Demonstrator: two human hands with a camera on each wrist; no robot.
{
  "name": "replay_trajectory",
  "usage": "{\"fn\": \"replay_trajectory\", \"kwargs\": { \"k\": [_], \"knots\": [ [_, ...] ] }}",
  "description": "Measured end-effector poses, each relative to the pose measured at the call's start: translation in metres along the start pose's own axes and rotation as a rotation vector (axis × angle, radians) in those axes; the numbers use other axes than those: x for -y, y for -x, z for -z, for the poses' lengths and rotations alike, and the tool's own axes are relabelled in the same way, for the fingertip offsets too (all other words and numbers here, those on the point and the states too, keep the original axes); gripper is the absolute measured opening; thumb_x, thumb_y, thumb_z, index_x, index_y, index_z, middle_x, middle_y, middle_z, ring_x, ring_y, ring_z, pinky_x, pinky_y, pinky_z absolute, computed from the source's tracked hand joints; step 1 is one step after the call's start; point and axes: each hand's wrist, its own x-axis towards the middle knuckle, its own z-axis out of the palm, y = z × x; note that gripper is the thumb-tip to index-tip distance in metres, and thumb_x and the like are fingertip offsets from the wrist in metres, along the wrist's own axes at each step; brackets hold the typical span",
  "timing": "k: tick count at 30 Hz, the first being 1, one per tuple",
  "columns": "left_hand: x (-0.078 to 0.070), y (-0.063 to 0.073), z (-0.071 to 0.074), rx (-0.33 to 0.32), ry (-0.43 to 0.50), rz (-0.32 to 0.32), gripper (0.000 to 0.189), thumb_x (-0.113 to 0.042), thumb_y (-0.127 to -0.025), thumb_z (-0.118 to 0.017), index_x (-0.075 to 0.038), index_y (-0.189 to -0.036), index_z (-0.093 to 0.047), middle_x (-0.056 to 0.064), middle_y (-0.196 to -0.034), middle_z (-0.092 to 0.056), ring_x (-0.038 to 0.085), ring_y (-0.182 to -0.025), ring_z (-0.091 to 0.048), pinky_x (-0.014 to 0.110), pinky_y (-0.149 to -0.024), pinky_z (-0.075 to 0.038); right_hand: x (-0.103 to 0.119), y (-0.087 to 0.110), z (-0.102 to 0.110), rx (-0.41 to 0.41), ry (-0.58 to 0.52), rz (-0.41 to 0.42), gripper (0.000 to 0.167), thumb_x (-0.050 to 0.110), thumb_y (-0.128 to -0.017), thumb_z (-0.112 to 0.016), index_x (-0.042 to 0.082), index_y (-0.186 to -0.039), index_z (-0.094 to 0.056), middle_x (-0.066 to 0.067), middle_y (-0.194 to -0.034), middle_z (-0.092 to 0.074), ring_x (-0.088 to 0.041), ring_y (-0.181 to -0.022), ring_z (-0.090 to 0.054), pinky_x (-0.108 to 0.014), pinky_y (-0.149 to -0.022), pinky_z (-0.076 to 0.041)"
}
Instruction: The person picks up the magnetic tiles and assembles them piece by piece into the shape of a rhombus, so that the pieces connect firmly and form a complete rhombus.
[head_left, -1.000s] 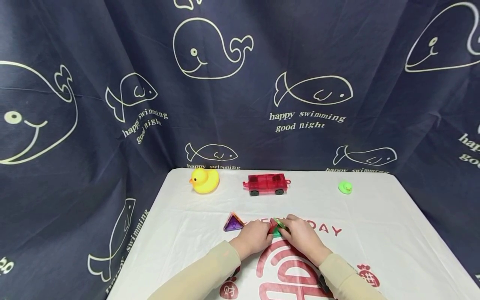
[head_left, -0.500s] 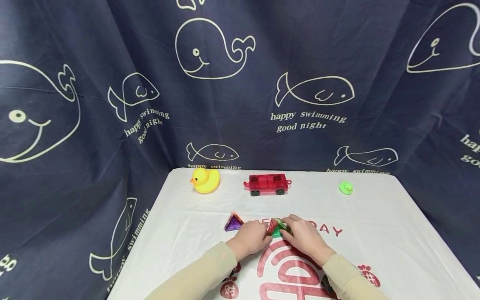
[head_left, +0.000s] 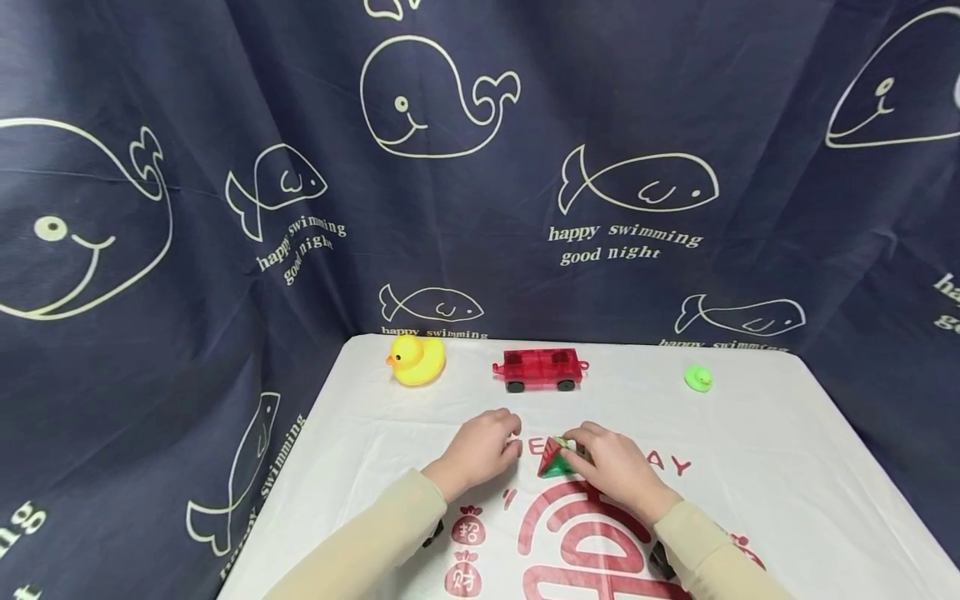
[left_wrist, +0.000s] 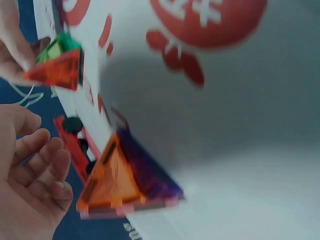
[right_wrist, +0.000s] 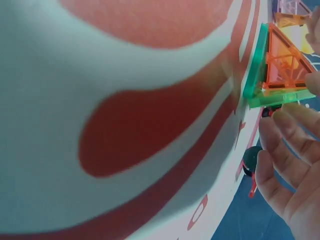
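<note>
My left hand (head_left: 483,446) is over the table, fingers loosely bent with nothing between them. Its wrist view puts the relaxed fingers (left_wrist: 47,160) beside an orange and purple pyramid of see-through magnetic tiles (left_wrist: 117,175), apart from it; in the head view the hand hides this pyramid. To the right, a second magnetic-tile pyramid (head_left: 557,460), green with a red-orange side, stands on the table. My right hand (head_left: 615,462) holds it at its right side between thumb and forefinger. The right wrist view shows its green tile (right_wrist: 257,65) right by the fingertips (right_wrist: 282,122).
Along the back of the table stand a yellow toy duck (head_left: 418,361), a red see-through wheeled car base (head_left: 542,369) and a small green duck (head_left: 699,379). A dark blue printed curtain (head_left: 480,208) hangs behind. The white cloth (head_left: 360,483) bears red print.
My left hand has let go of the green and red pyramid and moved left, over the orange and purple one. The right hand stays at the green and red pyramid.
</note>
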Motion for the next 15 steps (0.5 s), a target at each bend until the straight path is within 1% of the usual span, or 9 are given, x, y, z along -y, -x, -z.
{"fn": "replay_trajectory", "kwargs": {
  "k": [4, 8, 10, 12, 15],
  "knots": [
    [0.012, -0.001, 0.011, -0.034, -0.008, 0.012, 0.009, -0.016, -0.092, -0.069, -0.014, -0.101, -0.07, -0.004, -0.093, -0.062, 0.014, -0.087, -0.061, 0.033, -0.079, -0.054, 0.001, -0.001, 0.003, 0.02, 0.004, 0.016, 0.025, 0.03, -0.093, -0.077, 0.016, -0.114, -0.077, 0.01, -0.092, -0.064, -0.002, -0.07, -0.048, -0.031, -0.066, -0.048],
    [0.025, 0.0, 0.024, -0.062, -0.002, 0.047, 0.01, -0.015, -0.092, -0.069, -0.012, -0.102, -0.07, -0.002, -0.097, -0.064, 0.018, -0.092, -0.062, 0.036, -0.085, -0.053, 0.001, -0.001, 0.005, 0.049, -0.009, 0.023, 0.029, 0.029, -0.093, -0.075, 0.015, -0.118, -0.076, 0.008, -0.097, -0.067, -0.004, -0.072, -0.05, -0.032, -0.068, -0.05],
    [0.032, 0.001, 0.03, -0.077, 0.01, 0.07, 0.01, -0.013, -0.092, -0.07, -0.011, -0.102, -0.07, 0.0, -0.097, -0.065, 0.02, -0.093, -0.063, 0.037, -0.086, -0.053, 0.0, -0.002, 0.007, 0.058, -0.018, 0.007, 0.028, 0.027, -0.094, -0.072, 0.015, -0.119, -0.076, 0.005, -0.101, -0.069, -0.006, -0.076, -0.055, -0.035, -0.073, -0.054],
    [0.039, 0.003, 0.035, -0.081, 0.026, 0.101, 0.009, -0.012, -0.092, -0.071, -0.01, -0.101, -0.07, 0.001, -0.097, -0.066, 0.021, -0.093, -0.063, 0.039, -0.086, -0.054, -0.001, -0.002, 0.008, 0.066, -0.028, -0.016, 0.026, 0.024, -0.096, -0.069, 0.014, -0.12, -0.075, 0.003, -0.105, -0.071, -0.009, -0.083, -0.062, -0.04, -0.081, -0.057],
    [0.048, 0.007, 0.039, -0.071, 0.042, 0.144, 0.008, -0.01, -0.093, -0.07, -0.009, -0.1, -0.07, 0.002, -0.096, -0.066, 0.022, -0.092, -0.064, 0.041, -0.084, -0.054, -0.004, -0.004, 0.009, 0.076, -0.042, -0.046, 0.025, 0.019, -0.097, -0.066, 0.013, -0.12, -0.075, 0.0, -0.11, -0.072, -0.016, -0.096, -0.068, -0.047, -0.091, -0.056]
  ]
}}
